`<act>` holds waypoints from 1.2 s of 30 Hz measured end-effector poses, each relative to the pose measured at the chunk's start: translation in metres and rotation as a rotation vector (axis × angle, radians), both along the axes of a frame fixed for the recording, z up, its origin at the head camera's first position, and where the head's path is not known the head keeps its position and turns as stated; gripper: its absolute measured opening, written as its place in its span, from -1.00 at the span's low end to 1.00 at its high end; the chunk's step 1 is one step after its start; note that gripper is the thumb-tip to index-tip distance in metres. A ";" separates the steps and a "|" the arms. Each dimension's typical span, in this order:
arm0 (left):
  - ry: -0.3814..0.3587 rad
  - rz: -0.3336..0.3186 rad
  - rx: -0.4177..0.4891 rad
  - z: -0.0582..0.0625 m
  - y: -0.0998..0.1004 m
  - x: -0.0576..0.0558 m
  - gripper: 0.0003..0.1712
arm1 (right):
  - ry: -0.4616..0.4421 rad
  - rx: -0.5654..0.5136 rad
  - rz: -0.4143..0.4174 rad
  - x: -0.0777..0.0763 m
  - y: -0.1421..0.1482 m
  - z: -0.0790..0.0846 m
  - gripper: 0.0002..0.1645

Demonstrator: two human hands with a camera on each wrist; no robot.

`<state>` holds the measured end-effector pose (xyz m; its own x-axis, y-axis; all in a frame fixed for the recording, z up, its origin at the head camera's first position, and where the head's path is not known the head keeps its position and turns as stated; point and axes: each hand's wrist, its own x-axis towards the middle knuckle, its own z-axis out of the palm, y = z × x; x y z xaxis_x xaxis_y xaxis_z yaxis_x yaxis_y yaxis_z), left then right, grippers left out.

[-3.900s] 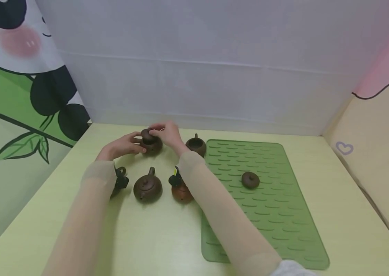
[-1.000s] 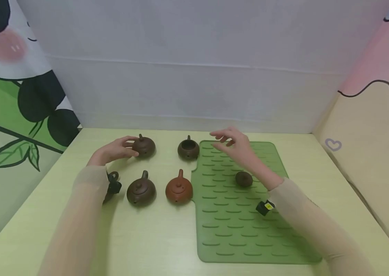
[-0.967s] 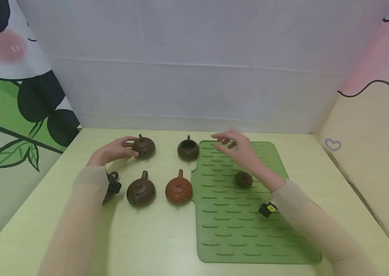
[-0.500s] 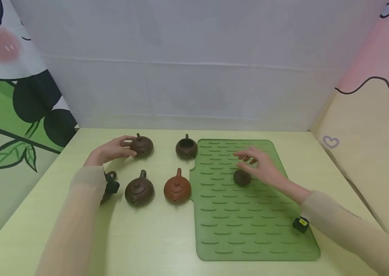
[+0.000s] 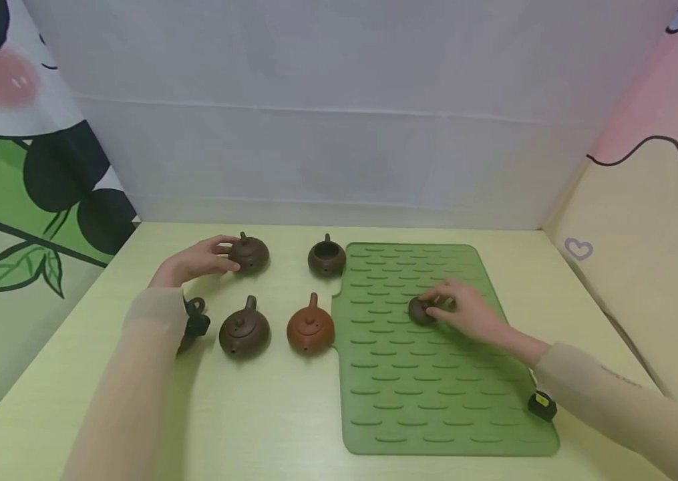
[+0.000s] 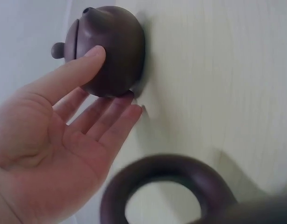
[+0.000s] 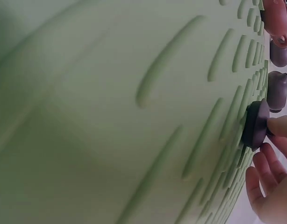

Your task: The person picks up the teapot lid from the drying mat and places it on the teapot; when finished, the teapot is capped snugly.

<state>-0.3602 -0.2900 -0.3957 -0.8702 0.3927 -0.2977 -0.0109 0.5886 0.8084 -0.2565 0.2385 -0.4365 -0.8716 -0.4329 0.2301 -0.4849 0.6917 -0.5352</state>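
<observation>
My left hand (image 5: 197,260) holds the side of a dark brown clay teapot (image 5: 248,255) at the back left. In the left wrist view the thumb lies on the teapot body (image 6: 122,51) near its spout, and the other fingers reach behind its base. A knobbed lid sits on that pot. Over the green mat, my right hand (image 5: 467,310) pinches the knob of a dark brown teapot lid (image 5: 419,311). The right wrist view has the lid (image 7: 256,125) on edge, at the mat's surface, with thumb and fingertips at its knob. A lidless dark teapot (image 5: 326,258) stands beside the mat.
In front stand a lidded dark teapot (image 5: 245,332) and a reddish-brown lidded teapot (image 5: 310,330). Another dark pot with a ring handle (image 5: 197,304) is partly hidden by the left sleeve. The ridged green mat (image 5: 411,381) covers the right side. A white backdrop (image 5: 339,160) closes off the back.
Earlier both hands were at the back-left teapot, setting a lid on it. My right hand has since moved right and down to the lid on the mat and pinched its knob. The left hand stayed.
</observation>
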 end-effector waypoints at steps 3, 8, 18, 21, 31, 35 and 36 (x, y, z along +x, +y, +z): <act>-0.011 0.009 -0.013 0.005 0.002 0.001 -0.02 | -0.008 0.011 -0.005 -0.001 0.001 -0.003 -0.69; 0.034 0.056 -0.100 0.023 0.009 0.001 0.06 | 0.000 -0.002 0.005 -0.001 0.002 -0.004 -0.70; 0.323 0.063 -0.034 0.062 0.051 -0.002 -0.14 | -0.004 -0.007 0.000 0.000 0.003 -0.003 -0.71; 0.342 0.015 0.026 0.064 0.070 -0.005 -0.16 | -0.002 -0.006 0.000 0.000 0.003 -0.003 -0.71; 0.343 -0.145 0.120 0.038 0.121 -0.031 -0.16 | -0.004 0.001 0.001 0.001 0.003 0.000 -0.71; 0.300 -0.184 0.079 0.025 0.129 -0.034 -0.17 | 0.000 0.004 0.008 0.000 0.002 -0.001 -0.70; 0.283 -0.192 0.082 0.023 0.130 -0.035 -0.18 | 0.003 0.004 0.007 0.000 0.002 -0.001 -0.70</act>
<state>-0.3950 -0.1598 -0.3732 -0.8214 0.5701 -0.0160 0.3250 0.4909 0.8083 -0.2568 0.2403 -0.4371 -0.8680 -0.4398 0.2303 -0.4909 0.6908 -0.5309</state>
